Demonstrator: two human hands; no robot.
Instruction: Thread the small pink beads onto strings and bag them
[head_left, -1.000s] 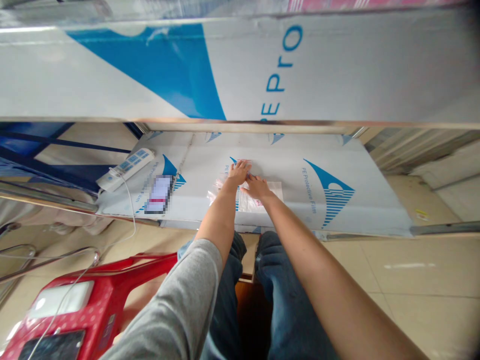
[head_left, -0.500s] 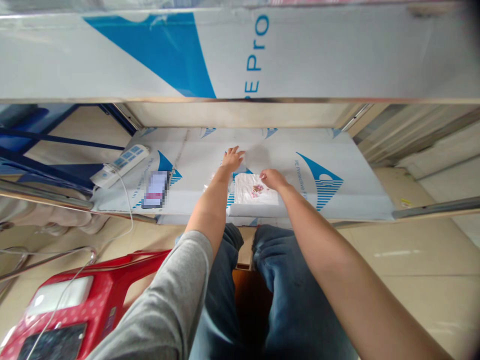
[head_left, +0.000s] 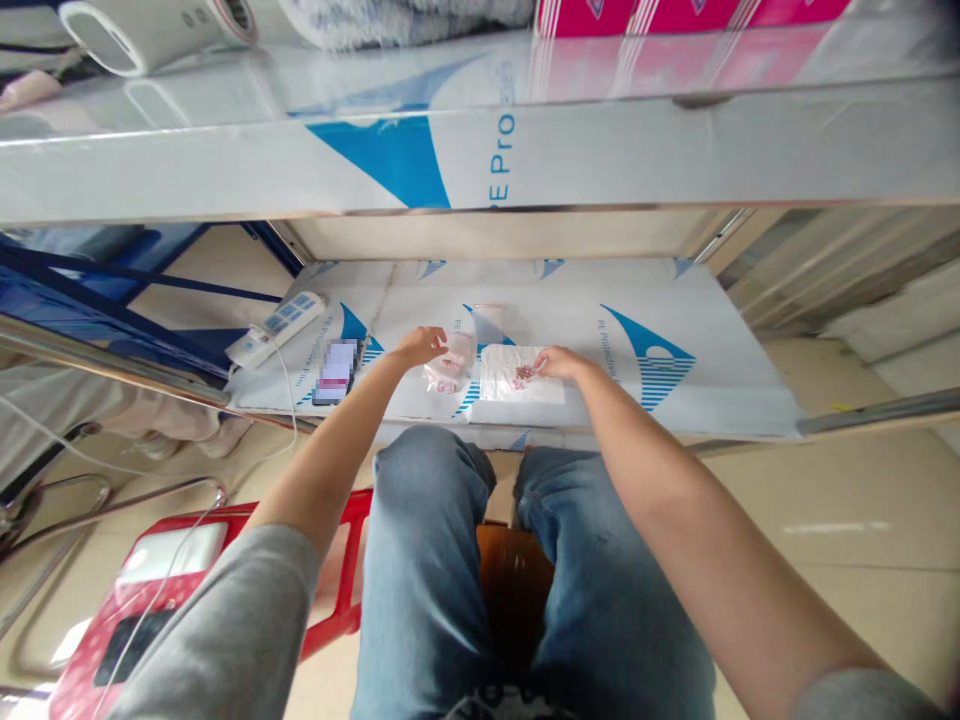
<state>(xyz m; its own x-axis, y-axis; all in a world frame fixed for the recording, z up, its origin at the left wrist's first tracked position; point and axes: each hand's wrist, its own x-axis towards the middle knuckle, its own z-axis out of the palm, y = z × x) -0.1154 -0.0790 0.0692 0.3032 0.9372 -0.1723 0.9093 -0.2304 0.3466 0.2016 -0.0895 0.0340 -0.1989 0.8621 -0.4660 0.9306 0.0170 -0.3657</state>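
Observation:
My left hand (head_left: 424,345) hovers at the left, fingers curved and apart, holding nothing I can see. Right beside its fingertips lies a clear plastic bag (head_left: 453,364) with small pinkish pieces in it. A white sheet or flat bag (head_left: 499,386) rests near the shelf's front edge, and a small cluster of pink and brown pieces (head_left: 523,374) sits on it. At that cluster, the fingers of my right hand (head_left: 559,362) are drawn together in a pinch; whatever is between the tips is too small to make out. Another clear bag (head_left: 490,318) lies farther back.
On the film-covered lower shelf (head_left: 720,350), a phone (head_left: 337,372) and a white power strip (head_left: 279,327) lie to the left. An upper shelf (head_left: 637,150) crosses in front, carrying pink boxes (head_left: 690,15). A red stool (head_left: 349,570) stands at lower left.
My left hand has moved left and toward me, uncovering the clear bags. My right hand has reached from the white sheet's edge to the small pieces. The view has tilted up.

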